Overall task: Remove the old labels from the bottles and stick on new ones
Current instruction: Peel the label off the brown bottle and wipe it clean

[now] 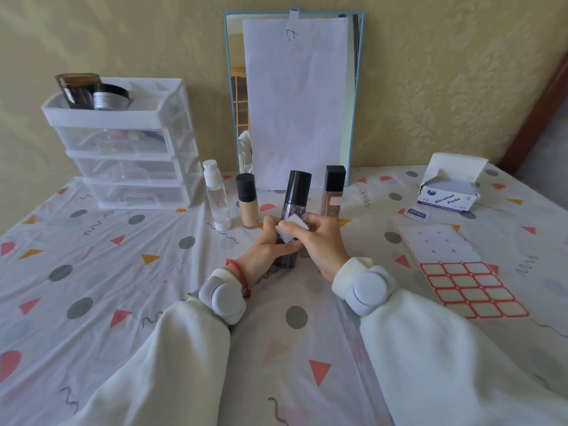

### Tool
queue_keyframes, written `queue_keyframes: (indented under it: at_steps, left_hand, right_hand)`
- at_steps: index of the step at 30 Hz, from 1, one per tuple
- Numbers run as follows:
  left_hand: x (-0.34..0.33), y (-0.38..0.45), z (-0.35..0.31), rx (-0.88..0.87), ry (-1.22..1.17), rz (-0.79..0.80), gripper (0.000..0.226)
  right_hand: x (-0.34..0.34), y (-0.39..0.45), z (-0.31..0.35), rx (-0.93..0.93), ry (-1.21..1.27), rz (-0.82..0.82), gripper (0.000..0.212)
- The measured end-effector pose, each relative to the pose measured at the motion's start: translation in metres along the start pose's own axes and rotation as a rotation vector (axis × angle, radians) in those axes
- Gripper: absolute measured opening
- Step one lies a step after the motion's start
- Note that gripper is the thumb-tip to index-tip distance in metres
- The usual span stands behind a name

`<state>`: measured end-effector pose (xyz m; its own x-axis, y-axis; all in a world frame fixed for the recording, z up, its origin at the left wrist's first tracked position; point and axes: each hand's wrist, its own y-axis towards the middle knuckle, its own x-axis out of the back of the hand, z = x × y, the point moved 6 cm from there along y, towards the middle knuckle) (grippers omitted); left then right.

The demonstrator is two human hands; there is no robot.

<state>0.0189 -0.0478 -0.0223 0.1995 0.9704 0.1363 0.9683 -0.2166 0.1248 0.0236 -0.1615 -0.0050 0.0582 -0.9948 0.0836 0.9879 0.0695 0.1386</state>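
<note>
While both hands meet at the table's middle, the scene is set out as follows.

Purple bottle: a dark purple bottle (293,207) with a black cap is held upright above the patterned tablecloth (92,272), in front of the other bottles.
Left hand: the left hand (266,250) is wrapped round the bottle's lower body, fingers curled and clamped on it.
Right hand: the right hand (316,241) is closed on a small white pad (292,229), which is pinched between thumb and fingers and pressed against the bottle's front.
Row behind: a clear bottle (215,195) with a white cap, a beige foundation bottle (247,201) and a square black-capped bottle (333,192) are stood side by side near the mirror (233,87), which is covered by white paper (295,103).
Label sheet: a sheet of red-bordered labels (467,287) is laid flat to the right, its upper part already peeled.
Alcohol pads: an open box (445,198) is seen beyond the sheet, with one sachet (416,214) just beside it.
Drawer unit: a white drawer unit (129,149) is placed at the left, two jars (92,92) carried on top.
</note>
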Motion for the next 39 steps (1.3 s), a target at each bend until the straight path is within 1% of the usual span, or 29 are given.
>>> queue_keyframes:
  at_steps: [2, 4, 9, 11, 15, 19, 21, 24, 26, 28, 29, 30, 33, 34, 36, 39]
  left_hand:
    - [-0.001, -0.0004, 0.0009, 0.029, -0.025, 0.015, 0.035]
    - [-0.0014, -0.0001, 0.0024, 0.046, -0.04, 0.019, 0.036]
    - [0.0004, 0.0017, 0.0062, 0.03, -0.041, 0.009, 0.035]
    - [0.0004, 0.002, 0.0061, 0.014, -0.043, 0.012, 0.035]
    - [-0.0008, 0.0017, 0.0051, 0.03, -0.109, 0.021, 0.044]
    - [-0.0003, 0.0017, 0.0063, 0.033, -0.162, 0.02, 0.044]
    - [0.0011, 0.0023, 0.0074, 0.038, -0.201, 0.019, 0.048]
    - [0.0015, 0.0019, 0.0069, 0.027, -0.176, 0.024, 0.049]
    - [0.0008, 0.0014, 0.0072, 0.026, -0.175, 0.025, 0.048]
    - [-0.0002, 0.0014, 0.0086, 0.041, -0.215, 0.029, 0.046]
    - [0.0, 0.0014, 0.0094, 0.046, -0.228, 0.029, 0.045]
    - [0.0005, 0.0018, 0.01, 0.048, -0.231, 0.028, 0.045]
    - [0.0008, 0.0024, 0.0089, 0.037, -0.223, 0.028, 0.049]
    - [0.0012, 0.0026, 0.0084, 0.027, -0.218, 0.027, 0.05]
    - [0.0017, 0.0032, 0.0082, 0.02, -0.211, 0.029, 0.051]
    - [0.0026, 0.0038, 0.0091, 0.042, -0.205, 0.033, 0.047]
  right_hand:
    - [0.0019, 0.0001, 0.0004, 0.002, 0.023, -0.069, 0.025]
    - [0.0028, 0.0013, 0.0005, 0.005, 0.04, -0.088, 0.026]
    - [0.0025, 0.0022, -0.0014, -0.013, 0.054, 0.047, 0.025]
    - [0.0029, 0.0014, -0.0017, -0.011, 0.063, 0.056, 0.024]
    - [0.0035, 0.0019, -0.0021, -0.032, 0.118, 0.038, 0.025]
    - [0.0065, 0.0034, -0.002, -0.032, 0.122, 0.043, 0.025]
    - [0.0079, 0.0048, -0.0034, -0.03, 0.106, 0.071, 0.025]
    - [0.005, 0.0039, -0.0026, 0.001, 0.079, 0.115, 0.023]
    - [0.0044, 0.0039, -0.0014, 0.009, 0.067, 0.065, 0.024]
    - [0.0069, 0.0054, -0.0022, -0.007, 0.046, 0.003, 0.041]
    - [0.0076, 0.0062, -0.003, -0.016, 0.044, 0.001, 0.045]
    - [0.0075, 0.0067, -0.0032, -0.019, 0.057, 0.016, 0.044]
    - [0.0066, 0.0061, -0.0037, -0.014, 0.101, 0.09, 0.03]
    - [0.0058, 0.0059, -0.0039, -0.011, 0.098, 0.107, 0.028]
    - [0.005, 0.0061, -0.0047, -0.005, 0.107, 0.107, 0.029]
    - [0.0057, 0.0077, -0.0049, -0.008, 0.132, 0.032, 0.037]
